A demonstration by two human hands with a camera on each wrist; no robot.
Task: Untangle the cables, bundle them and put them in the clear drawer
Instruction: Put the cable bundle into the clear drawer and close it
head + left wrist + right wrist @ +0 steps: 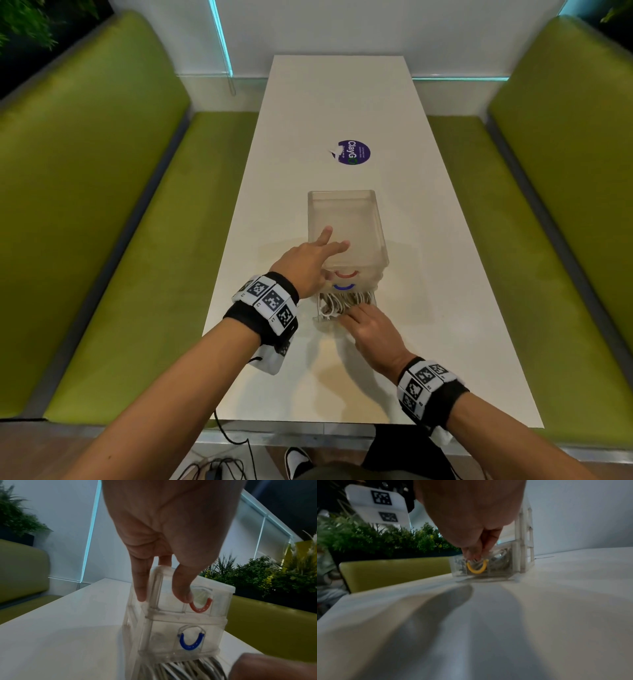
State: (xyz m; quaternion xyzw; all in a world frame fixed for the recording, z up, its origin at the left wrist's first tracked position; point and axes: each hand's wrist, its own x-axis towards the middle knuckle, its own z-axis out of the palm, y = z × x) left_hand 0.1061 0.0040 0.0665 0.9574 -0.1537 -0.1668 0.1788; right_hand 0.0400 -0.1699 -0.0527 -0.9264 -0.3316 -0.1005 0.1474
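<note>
Head: left hand [310, 262] lying flat-fingered on clear plastic drawer unit [346, 219], glossy white tabletop [308, 113] | Left wrist: coiled white cables [180, 669] sitting in pulled-out bottom drawer [320, 317] | Right wrist: right hand [476, 520] pinching its curved yellow handle [477, 568].

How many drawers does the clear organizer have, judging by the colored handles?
3: red handle on the shut top drawer, blue handle on the shut middle one, yellow handle on the pulled-out bottom drawer holding the cables.
</note>
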